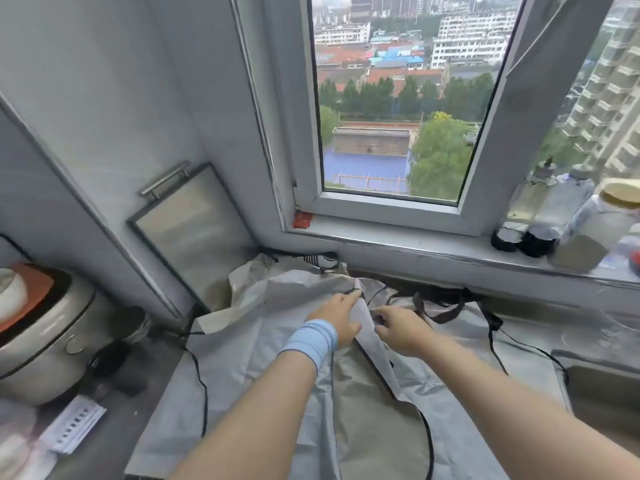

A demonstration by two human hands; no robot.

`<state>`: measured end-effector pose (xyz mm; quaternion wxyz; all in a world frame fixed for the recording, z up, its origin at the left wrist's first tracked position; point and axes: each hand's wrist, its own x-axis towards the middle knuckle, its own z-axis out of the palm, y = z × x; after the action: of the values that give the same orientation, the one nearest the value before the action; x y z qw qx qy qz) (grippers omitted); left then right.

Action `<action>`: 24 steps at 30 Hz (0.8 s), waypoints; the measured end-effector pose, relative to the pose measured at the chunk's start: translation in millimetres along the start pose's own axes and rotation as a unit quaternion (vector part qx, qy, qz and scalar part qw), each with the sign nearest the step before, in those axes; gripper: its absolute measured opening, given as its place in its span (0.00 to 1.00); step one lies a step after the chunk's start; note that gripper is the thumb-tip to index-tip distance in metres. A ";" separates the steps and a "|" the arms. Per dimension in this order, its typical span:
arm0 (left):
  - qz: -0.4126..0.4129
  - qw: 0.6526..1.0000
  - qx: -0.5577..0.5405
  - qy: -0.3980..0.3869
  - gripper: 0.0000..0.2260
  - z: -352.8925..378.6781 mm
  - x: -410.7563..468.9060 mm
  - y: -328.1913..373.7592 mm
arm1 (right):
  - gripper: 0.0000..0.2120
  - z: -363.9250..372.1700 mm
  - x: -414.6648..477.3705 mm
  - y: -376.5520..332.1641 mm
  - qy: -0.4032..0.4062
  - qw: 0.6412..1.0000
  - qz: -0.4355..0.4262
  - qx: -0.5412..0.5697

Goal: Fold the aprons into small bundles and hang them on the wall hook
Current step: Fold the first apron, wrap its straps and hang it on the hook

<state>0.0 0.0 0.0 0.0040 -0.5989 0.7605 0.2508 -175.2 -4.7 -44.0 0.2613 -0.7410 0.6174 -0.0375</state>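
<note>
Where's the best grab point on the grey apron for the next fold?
Probably the raised fold ridge of the grey apron running between the left hand and right hand. Pinch it from above, one hand on each side: the rest lies flat on the counter with no free edge standing up. Avoid the loose black ties; they would pull the cloth askew.

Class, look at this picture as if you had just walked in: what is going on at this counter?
A person is working on a grey apron spread flat over the kitchen counter beneath the window. The left hand, with a blue wristband, and the right hand both pinch a raised fold of the fabric near the top. Black ties trail loose. The apron is not yet bundled. A rice cooker sits to the left.
</note>
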 end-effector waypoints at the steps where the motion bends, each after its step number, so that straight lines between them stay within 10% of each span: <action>1: -0.013 1.000 -0.011 -0.021 0.31 7.3 14.9 3.5 | 0.11 5.6 11.4 8.7 0.000 0.999 0.008 0.036; 4: -0.059 0.996 -0.057 -0.043 0.28 20.8 32.3 7.8 | 0.02 15.8 22.3 7.5 0.004 0.992 0.040 0.119; 11: -0.158 0.975 -0.155 0.011 0.28 23.8 80.3 -11.1 | 0.14 34.7 51.2 6.3 -0.033 0.970 0.052 0.235; 18: -0.215 0.953 -0.199 -0.077 0.34 1.3 103.2 -32.4 | 0.15 4.2 46.8 -27.8 -0.310 0.926 -0.027 0.212; 24: -0.094 0.968 -0.185 -0.142 0.22 -16.4 100.2 -68.5 | 0.14 -35.5 80.3 -14.9 0.076 0.995 0.055 0.017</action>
<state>39.0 -108.1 -42.2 0.0245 -0.6162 0.6330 0.4679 -156.4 -90.3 -28.4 0.2277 -0.6966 0.6744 -0.0902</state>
